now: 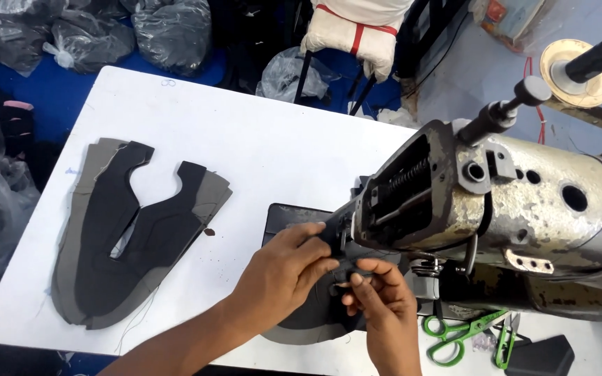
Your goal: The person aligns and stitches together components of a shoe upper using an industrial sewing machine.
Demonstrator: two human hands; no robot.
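While pinched between both hands, a dark shoe upper piece lying flat on the white desk, right below the head of the sewing machine. Left hand laid on top of the piece, thumb and forefinger pressed together on its dark edge close to the needle area. Right hand just beside, fingertips pinching the same edge from the near side; both grips closed on the piece, fingers nearly touching each other. Under the piece, a dark plate of the machine bed, only partly visible. Machine body worn, with paint flaked off and an open side showing a spring. Green scissors resting on the desk to the right, beneath the machine arm, next to a small green thread snipper. Well apart on the left side of the desk, a stack of cut uppers in grey and black, spread a little like a fan. Beyond the far edge, plastic bags with dark material on the blue floor.
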